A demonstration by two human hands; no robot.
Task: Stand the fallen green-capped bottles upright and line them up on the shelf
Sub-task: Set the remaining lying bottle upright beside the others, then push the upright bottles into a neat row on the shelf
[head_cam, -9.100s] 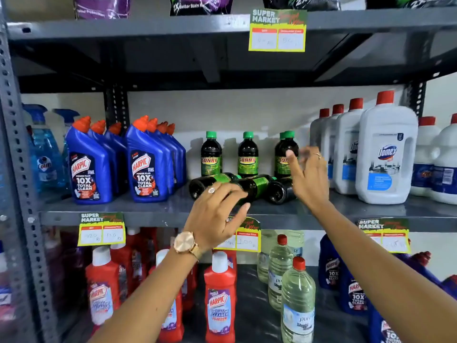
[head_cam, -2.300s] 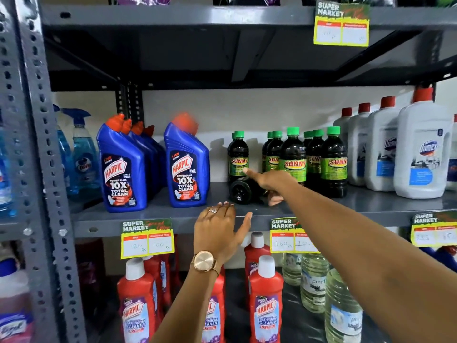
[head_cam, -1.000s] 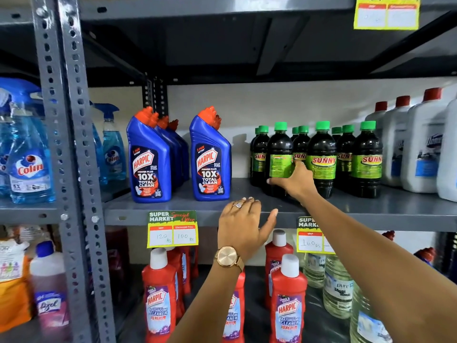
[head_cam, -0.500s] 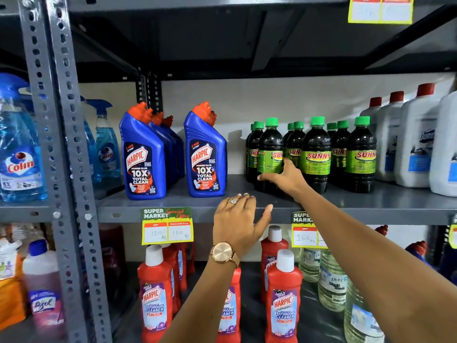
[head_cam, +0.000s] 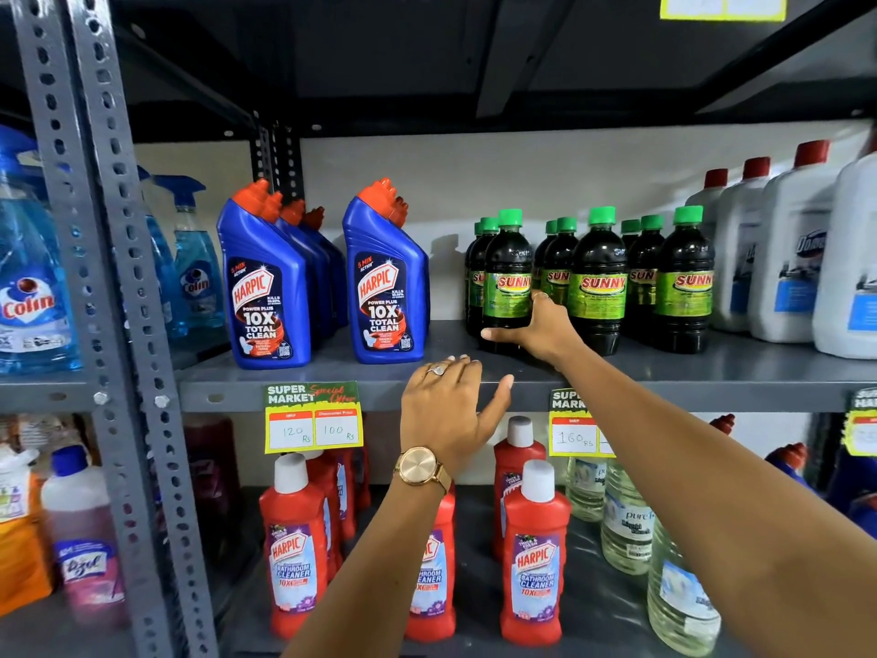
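Note:
Several dark bottles with green caps and green SUNNY labels stand upright in three rows on the grey shelf [head_cam: 712, 372]. My right hand [head_cam: 541, 332] grips the base of the front left bottle [head_cam: 507, 273], thumb stretched across its front. The front middle bottle [head_cam: 599, 277] and front right bottle [head_cam: 683, 277] stand beside it. My left hand [head_cam: 448, 410], with a ring and a gold watch, rests with its fingers spread on the shelf's front edge, holding nothing. None of the bottles lies on its side.
Blue Harpic bottles [head_cam: 384, 282] stand left of the green-capped ones, white Domex jugs [head_cam: 797, 258] to the right. Blue spray bottles [head_cam: 194, 258] sit far left behind the steel upright [head_cam: 109, 287]. Red Harpic bottles [head_cam: 534, 558] and clear bottles fill the shelf below. Price tags [head_cam: 313, 415] hang on the edge.
The fallen bottles seen earlier now stand in the rows. My right hand has stayed at the base of the front left bottle, sliding slightly lower. The left hand keeps resting on the shelf edge.

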